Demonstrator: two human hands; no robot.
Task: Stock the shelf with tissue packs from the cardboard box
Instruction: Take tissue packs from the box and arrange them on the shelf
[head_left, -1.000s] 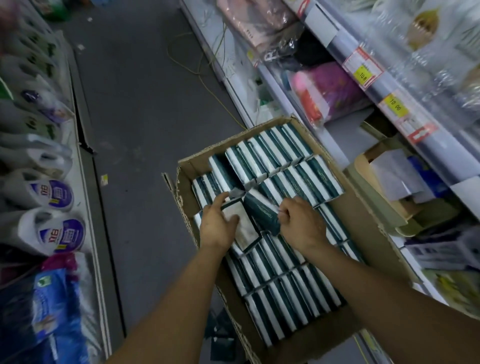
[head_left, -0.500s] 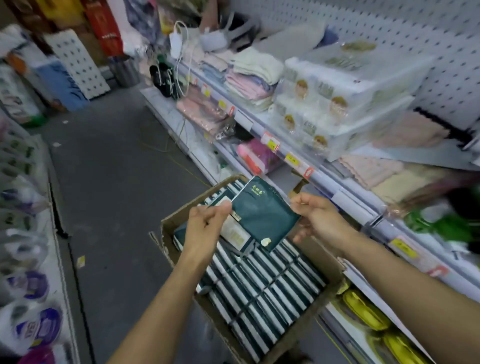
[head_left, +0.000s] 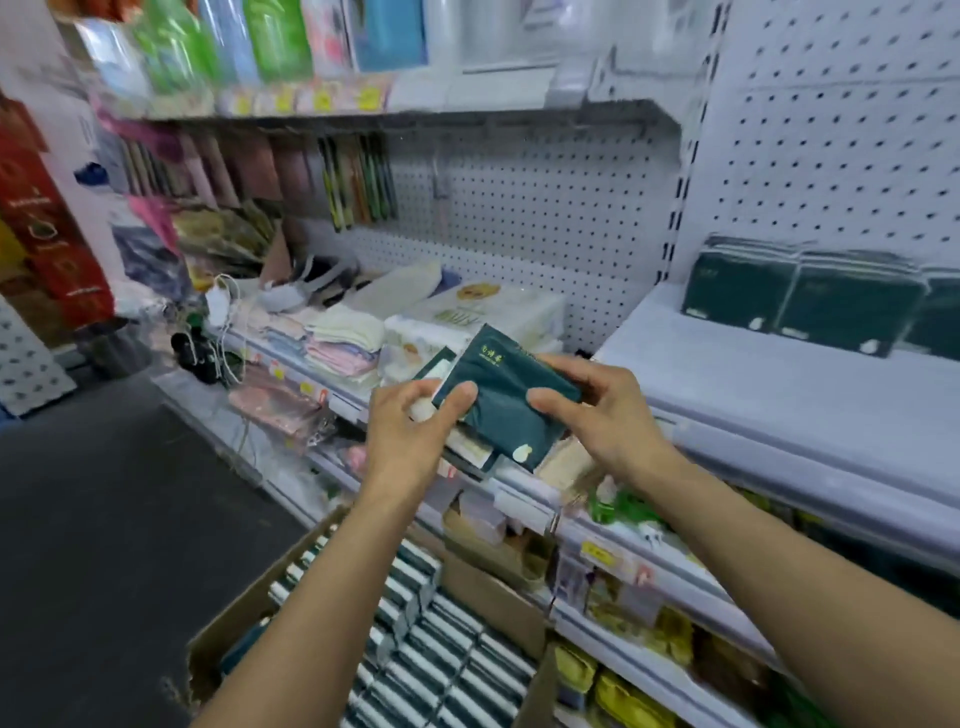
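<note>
- Head view: both forearms are extended forward and raised to chest height in front of the shelf (head_left: 779, 395), above the cardboard box (head_left: 249, 613).
- Left hand (head_left: 410, 436): seen from the back, fingers curled; its thumb is pressed on the near left corner of the upper tissue pack (head_left: 506, 405), and a second pack (head_left: 467, 447), pale-faced, is gripped beneath.
- Right hand (head_left: 597, 410): fingers are wrapped over the far right edge of the upper tissue pack and the thumb is laid on its dark green face, so the pack is clamped.
- Upper tissue pack: held in the air between both hands, clear of the shelf, face tilted toward the camera. Its long axis runs from upper left to lower right; the gold-lettered end points up and away, the end with a pale mark points down.
- Stocked packs (head_left: 800, 296): dark green, standing side by side at the back of the shelf against the pegboard (head_left: 831, 130).
- Cardboard box: on the floor (head_left: 104, 519) below, filled with rows of packs on edge.
</note>
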